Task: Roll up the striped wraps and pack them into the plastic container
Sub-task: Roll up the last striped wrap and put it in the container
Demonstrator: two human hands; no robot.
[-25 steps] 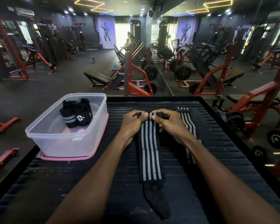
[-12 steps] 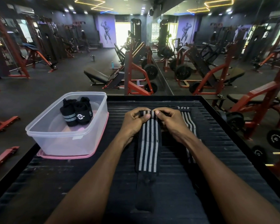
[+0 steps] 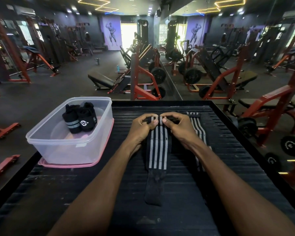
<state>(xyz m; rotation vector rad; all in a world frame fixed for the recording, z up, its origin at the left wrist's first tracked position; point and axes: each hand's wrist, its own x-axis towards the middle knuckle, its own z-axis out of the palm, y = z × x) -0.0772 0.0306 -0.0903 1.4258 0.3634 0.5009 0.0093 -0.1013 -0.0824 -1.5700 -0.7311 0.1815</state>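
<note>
A black wrap with white stripes (image 3: 157,150) lies lengthwise on the dark ribbed platform (image 3: 228,167), its plain black tail pointing toward me. Its far end is curled into a small roll. My left hand (image 3: 141,128) and my right hand (image 3: 177,126) both pinch that roll with fingers and thumbs. A second striped wrap (image 3: 198,130) lies flat just right of my right hand, partly hidden by it. At the left stands the clear plastic container (image 3: 71,147) on its pink lid, with two rolled black wraps (image 3: 80,122) inside.
The platform has a raised black rim (image 3: 242,133) on the right and far sides. Beyond it are red gym machines and weight plates (image 3: 291,145), with a mirror wall ahead. The container sits at the platform's left edge.
The roll at the far end has grown as both hands turn it, and the wrap's tail has slid away from me up the platform.
</note>
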